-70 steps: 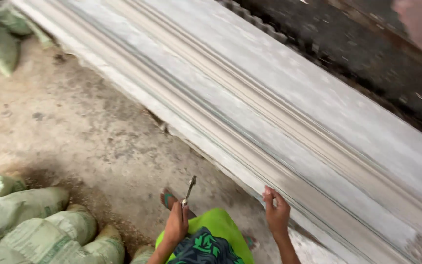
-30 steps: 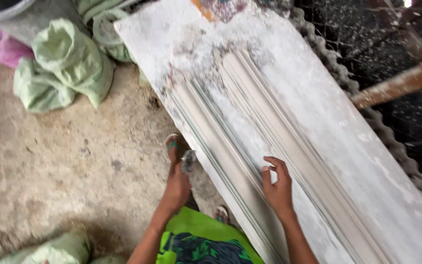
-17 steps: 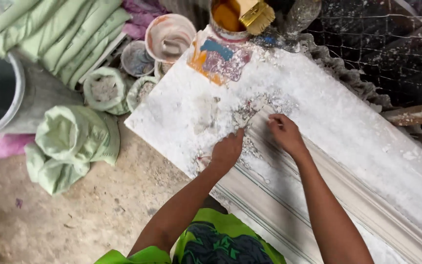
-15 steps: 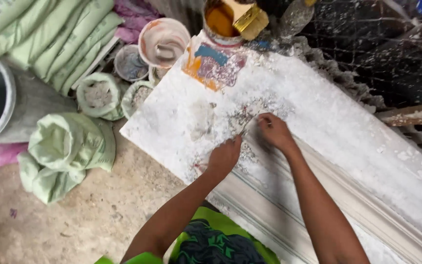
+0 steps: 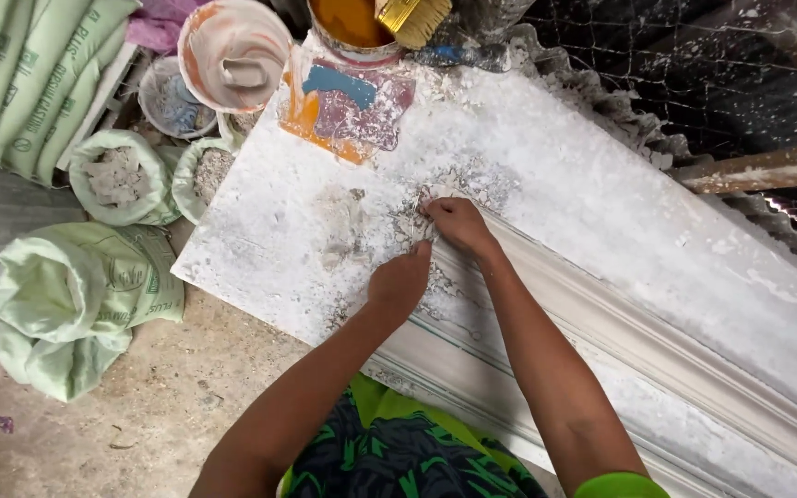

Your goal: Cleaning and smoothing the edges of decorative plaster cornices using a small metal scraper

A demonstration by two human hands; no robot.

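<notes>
Working close together, the left hand [image 5: 398, 281] is clenched and the right hand [image 5: 454, 224] pinches crumbly white plaster [image 5: 417, 217] at the moulding's [image 5: 601, 323] end on the tabletop [image 5: 260, 231]. That end looks rough and unfinished, I'd judge; the moulding's length already appears shaped. Sacks [image 5: 76, 304] and paint tub [image 5: 352, 23] sit beyond.

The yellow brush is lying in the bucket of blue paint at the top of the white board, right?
Not quite. In the head view the yellow brush rests on a bucket of orange paint, not blue. It does stand at the top of the white board.
</notes>
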